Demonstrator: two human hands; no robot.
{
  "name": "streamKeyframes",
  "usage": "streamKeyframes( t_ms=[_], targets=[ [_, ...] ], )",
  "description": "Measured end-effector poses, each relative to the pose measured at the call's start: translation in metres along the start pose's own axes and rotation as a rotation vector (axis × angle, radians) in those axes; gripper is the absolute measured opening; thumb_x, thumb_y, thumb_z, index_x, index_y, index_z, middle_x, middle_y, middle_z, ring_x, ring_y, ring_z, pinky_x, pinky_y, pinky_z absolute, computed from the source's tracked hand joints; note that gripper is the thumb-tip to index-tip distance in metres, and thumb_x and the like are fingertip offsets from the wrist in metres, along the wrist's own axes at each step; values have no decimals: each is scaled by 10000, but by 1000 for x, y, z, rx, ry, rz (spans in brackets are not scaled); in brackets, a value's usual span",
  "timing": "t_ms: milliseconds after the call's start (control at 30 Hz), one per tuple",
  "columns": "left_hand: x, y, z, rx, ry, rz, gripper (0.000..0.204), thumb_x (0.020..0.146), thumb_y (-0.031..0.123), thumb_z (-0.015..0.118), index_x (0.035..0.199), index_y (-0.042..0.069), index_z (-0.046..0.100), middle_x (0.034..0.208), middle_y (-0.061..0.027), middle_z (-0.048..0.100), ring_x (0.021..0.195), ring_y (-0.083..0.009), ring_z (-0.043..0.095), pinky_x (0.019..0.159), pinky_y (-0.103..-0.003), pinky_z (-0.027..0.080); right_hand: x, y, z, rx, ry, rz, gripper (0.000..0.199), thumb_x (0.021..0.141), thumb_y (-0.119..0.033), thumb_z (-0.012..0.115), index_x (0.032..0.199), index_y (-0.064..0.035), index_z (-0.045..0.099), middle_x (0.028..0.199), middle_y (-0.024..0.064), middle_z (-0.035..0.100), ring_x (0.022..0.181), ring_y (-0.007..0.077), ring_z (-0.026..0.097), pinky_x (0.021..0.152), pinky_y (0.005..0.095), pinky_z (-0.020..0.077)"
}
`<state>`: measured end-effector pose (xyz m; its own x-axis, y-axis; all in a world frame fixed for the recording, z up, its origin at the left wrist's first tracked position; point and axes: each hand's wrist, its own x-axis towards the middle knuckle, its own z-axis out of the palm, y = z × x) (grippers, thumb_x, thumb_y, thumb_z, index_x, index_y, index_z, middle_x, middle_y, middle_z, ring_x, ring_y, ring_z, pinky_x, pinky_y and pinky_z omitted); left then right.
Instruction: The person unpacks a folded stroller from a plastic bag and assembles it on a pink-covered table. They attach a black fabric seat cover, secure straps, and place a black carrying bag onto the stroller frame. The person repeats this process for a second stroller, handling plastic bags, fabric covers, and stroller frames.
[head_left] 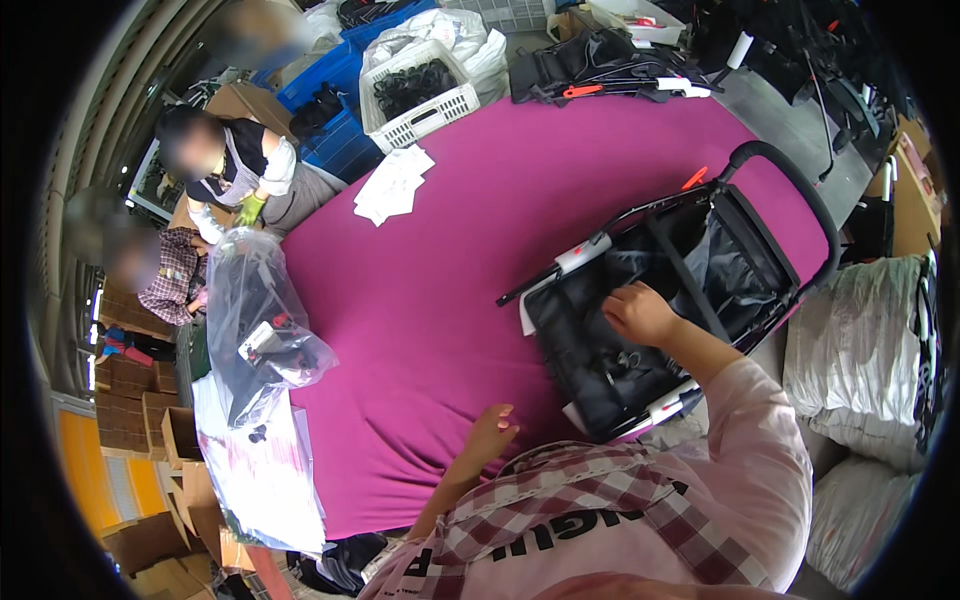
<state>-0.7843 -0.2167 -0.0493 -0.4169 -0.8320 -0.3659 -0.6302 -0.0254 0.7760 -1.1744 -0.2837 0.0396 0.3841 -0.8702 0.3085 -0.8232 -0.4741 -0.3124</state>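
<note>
A black stroller [690,260] lies on the purple-covered table at my right, its curved handlebar toward the far right. Black fabric is stretched within its frame, and white wrapping shows on some of the tubes. Over the middle of the fabric is my right hand [640,313], its fingers curled and pressed together. What they pinch, if anything, is hidden beneath them. Small metal rings [627,361] show on the fabric just below that hand. My left hand [490,432] is near the table's front edge, left of the stroller, with nothing in it and its fingers loosely apart.
Purple cloth [420,310] covers the table. White papers [393,187] lie at the far side; a clear plastic bag [262,320] with dark parts is at the left edge. Two people stand beyond it. A white crate [420,95] and black stroller parts [600,70] line the back.
</note>
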Motion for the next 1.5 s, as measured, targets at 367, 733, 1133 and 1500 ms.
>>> streamKeyframes(
  t_ms=[367, 733, 1133, 1500],
  targets=[
    [78, 64, 45, 428, 20, -157, 648, 779, 197, 707, 1330, 11, 419, 1293, -247, 482, 1191, -406, 461, 1013, -437, 391, 66, 202, -17, -3, 20, 85, 106, 772, -163, 652, 804, -85, 587, 821, 82, 596, 862, 287, 591, 759, 415, 451],
    [78, 59, 122, -107, -103, -642, 723, 850, 282, 697, 1399, -1, 320, 1162, -198, 619, 1052, -283, 604, 887, -370, 490, 108, 232, -7, 131, -561, 392, 601, 908, -598, 391, 867, -94, 716, 869, 116, 693, 910, 317, 640, 816, 442, 482],
    [127, 97, 120, -77, -154, -292, 600, 852, 344, 672, 1280, -23, 467, 1206, -217, 556, 1114, -324, 547, 946, -386, 439, 83, 314, -25, 186, -353, 578, 554, 865, -541, 518, 805, -26, 714, 762, 179, 673, 835, 372, 642, 775, 455, 503],
    [136, 50, 84, 271, 87, -286, 572, 817, 211, 641, 1315, 13, 442, 1398, -237, 375, 1294, -389, 363, 1077, -455, 323, 57, 332, -52, -1, -89, 584, 331, 856, -366, 614, 862, -37, 653, 833, 194, 653, 817, 382, 626, 733, 451, 495]
  ],
)
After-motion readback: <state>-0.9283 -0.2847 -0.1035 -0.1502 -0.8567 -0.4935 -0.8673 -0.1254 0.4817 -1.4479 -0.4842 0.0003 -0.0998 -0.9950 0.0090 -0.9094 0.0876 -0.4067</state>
